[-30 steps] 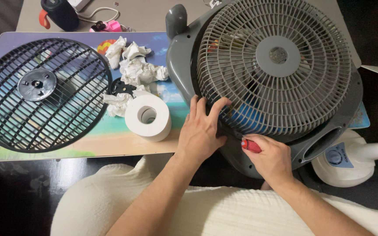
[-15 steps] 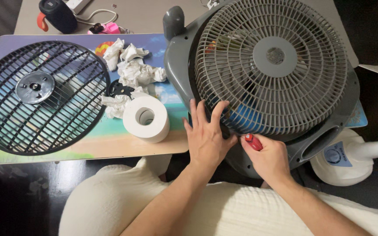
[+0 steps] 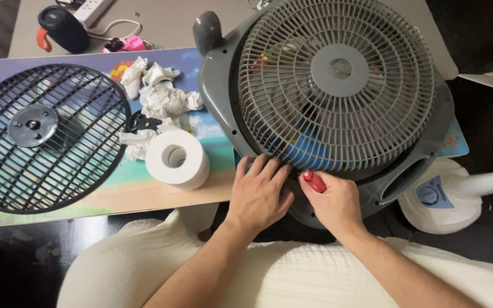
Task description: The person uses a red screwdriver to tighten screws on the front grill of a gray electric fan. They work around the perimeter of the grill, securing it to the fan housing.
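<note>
I see the grey fan lying grille-up, half on the desk and overhanging its near edge. My left hand lies flat, fingers spread and released, on the lower rim of the grille. My right hand is clenched around a red-handled screwdriver at that rim. I judge the housing rigid and bulky; the thin plastic ribs look flexible, so support belongs on the outer frame.
</note>
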